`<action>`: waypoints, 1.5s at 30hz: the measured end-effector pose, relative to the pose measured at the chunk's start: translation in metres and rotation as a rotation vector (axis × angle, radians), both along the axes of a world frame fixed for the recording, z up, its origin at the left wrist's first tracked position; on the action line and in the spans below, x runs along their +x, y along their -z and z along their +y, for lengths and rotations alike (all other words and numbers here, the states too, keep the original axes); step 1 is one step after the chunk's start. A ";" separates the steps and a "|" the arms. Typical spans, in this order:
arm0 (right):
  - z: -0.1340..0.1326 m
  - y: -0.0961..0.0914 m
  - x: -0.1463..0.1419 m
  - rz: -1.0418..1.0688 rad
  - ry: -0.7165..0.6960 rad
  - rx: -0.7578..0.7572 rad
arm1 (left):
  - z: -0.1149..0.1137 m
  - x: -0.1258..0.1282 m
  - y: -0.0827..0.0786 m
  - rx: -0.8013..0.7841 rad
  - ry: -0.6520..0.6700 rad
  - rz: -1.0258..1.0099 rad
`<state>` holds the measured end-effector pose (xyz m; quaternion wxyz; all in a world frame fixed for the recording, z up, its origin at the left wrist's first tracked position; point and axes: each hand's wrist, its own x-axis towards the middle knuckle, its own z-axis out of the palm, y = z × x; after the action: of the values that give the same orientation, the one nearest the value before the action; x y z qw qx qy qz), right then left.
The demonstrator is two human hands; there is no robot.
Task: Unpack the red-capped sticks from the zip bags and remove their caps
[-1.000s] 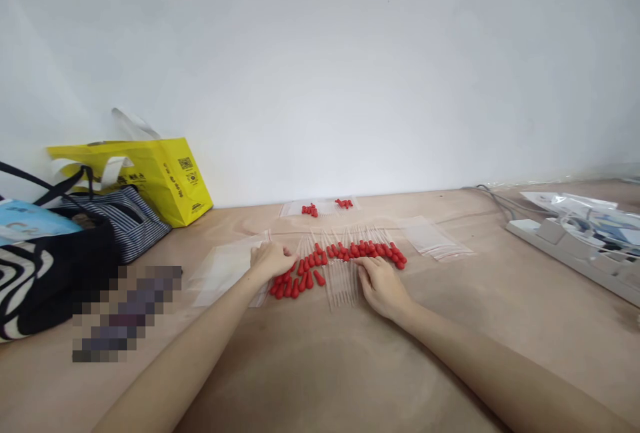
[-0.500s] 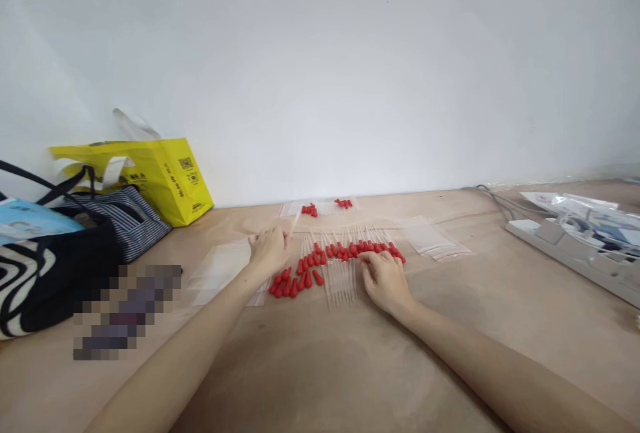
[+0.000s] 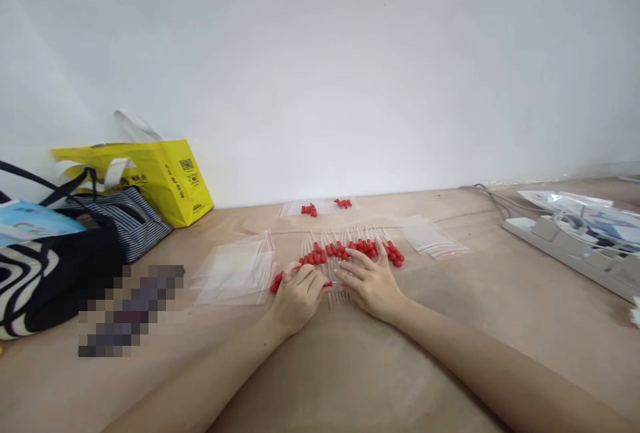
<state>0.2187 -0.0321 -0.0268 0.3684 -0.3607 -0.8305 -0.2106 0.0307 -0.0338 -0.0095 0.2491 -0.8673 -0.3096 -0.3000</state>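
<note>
The left hand (image 3: 300, 294) pinches a red bulb (image 3: 329, 284) beside a clear tube (image 3: 337, 284); the right hand (image 3: 373, 284) spreads its fingers there, its grip unclear; more bulbs (image 3: 397, 260) lie beyond, toward the far edge of the table (image 3: 310, 380)

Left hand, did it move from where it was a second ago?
Yes: the left hand moved right and nearer the person, away from the yellow bag.
</note>
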 end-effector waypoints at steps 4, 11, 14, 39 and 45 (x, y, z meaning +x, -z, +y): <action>0.001 0.002 0.000 0.015 -0.039 0.001 | 0.000 0.001 0.001 -0.020 -0.015 -0.035; 0.003 0.004 -0.001 0.012 -0.043 0.047 | 0.001 0.002 0.003 -0.007 -0.050 0.019; 0.003 0.005 -0.002 0.021 -0.053 0.035 | 0.003 0.001 0.004 -0.007 -0.028 0.017; -0.006 -0.002 0.004 0.057 -0.161 0.037 | -0.001 -0.003 -0.001 -0.001 0.087 0.116; -0.009 -0.004 0.005 0.066 -0.166 0.038 | -0.001 -0.002 -0.001 0.009 0.115 0.102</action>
<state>0.2238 -0.0408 -0.0230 0.4187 -0.2904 -0.8407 -0.1832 0.0287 -0.0349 -0.0084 0.2508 -0.8968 -0.2445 -0.2705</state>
